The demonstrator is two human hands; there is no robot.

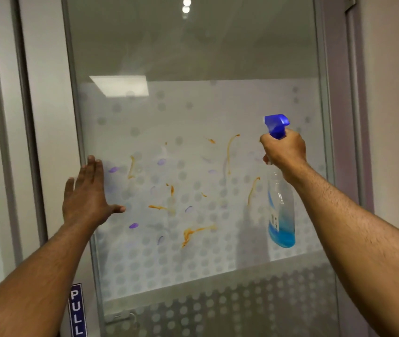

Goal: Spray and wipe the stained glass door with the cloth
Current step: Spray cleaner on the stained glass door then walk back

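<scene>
The glass door [193,57] fills the middle of the view, with a frosted dotted band across it. Orange streaks [194,233] and small purple smears [133,225] are scattered over that band. My right hand [284,152] grips the neck of a clear spray bottle [281,215] with a blue trigger head and a little blue liquid at the bottom; its nozzle points left at the glass. My left hand [89,198] is flat and open at the door's left edge, fingers spread, holding nothing. No cloth is in view.
A grey metal door frame [74,93] runs down the left, with a blue PULL sign [77,312] low beside it. Another frame post [324,93] stands on the right, then a pale wall. A handle fitting [123,318] shows near the bottom.
</scene>
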